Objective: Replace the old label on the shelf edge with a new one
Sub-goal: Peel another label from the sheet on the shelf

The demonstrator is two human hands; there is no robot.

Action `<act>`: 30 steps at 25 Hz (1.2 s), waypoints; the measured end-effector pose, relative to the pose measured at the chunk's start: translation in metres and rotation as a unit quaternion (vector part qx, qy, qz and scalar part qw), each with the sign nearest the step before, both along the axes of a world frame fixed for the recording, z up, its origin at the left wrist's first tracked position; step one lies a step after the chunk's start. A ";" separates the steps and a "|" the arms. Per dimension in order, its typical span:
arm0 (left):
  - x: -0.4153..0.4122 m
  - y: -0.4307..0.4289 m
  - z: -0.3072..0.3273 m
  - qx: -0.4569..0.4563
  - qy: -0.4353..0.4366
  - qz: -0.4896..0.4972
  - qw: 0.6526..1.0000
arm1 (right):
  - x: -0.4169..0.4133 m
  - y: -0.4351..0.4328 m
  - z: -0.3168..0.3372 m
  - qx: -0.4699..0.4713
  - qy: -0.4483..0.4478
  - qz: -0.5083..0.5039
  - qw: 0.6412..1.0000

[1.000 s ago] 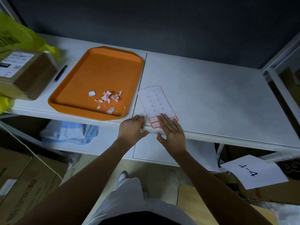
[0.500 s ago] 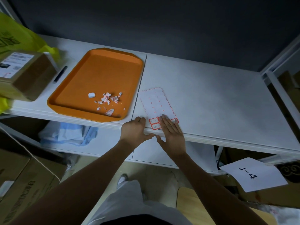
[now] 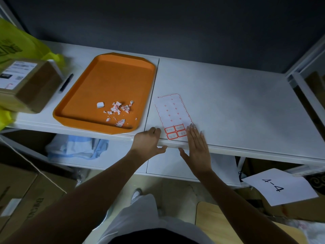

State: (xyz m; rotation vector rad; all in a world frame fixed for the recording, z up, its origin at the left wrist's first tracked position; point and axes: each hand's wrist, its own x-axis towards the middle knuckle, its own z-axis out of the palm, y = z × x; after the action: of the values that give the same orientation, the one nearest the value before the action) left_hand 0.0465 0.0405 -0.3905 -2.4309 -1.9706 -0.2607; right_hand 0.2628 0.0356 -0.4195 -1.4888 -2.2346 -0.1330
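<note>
Flanking one sheet's (image 3: 173, 110) four labels (image 3: 175, 132), left hand (image 3: 148, 140) and right hand (image 3: 197, 145) rest.

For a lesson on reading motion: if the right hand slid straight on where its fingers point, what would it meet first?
Probably the label sheet: the right hand lies flat on the shelf, fingertips beside the sheet's right edge, pointing away and slightly left. It might only graze that edge.

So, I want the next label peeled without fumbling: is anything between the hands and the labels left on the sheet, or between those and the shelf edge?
Nothing visible. The four labels lie between the left hand and right hand, just behind the shelf edge. The left hand grips that edge.
</note>
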 end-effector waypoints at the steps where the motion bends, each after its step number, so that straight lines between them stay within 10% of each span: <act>1: 0.001 0.000 0.000 -0.001 0.001 0.004 1.000 | -0.001 0.000 0.000 0.004 -0.003 -0.006 1.000; 30: 0.008 -0.003 -0.003 0.007 0.019 -0.002 1.000 | -0.026 -0.001 -0.007 0.065 -0.006 -0.118 0.991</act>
State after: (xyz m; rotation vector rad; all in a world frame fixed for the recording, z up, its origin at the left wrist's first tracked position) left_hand 0.0549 0.0373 -0.3939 -2.4129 -1.9431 -0.2265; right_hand 0.2367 0.0347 -0.4263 -1.6773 -2.0107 -0.3554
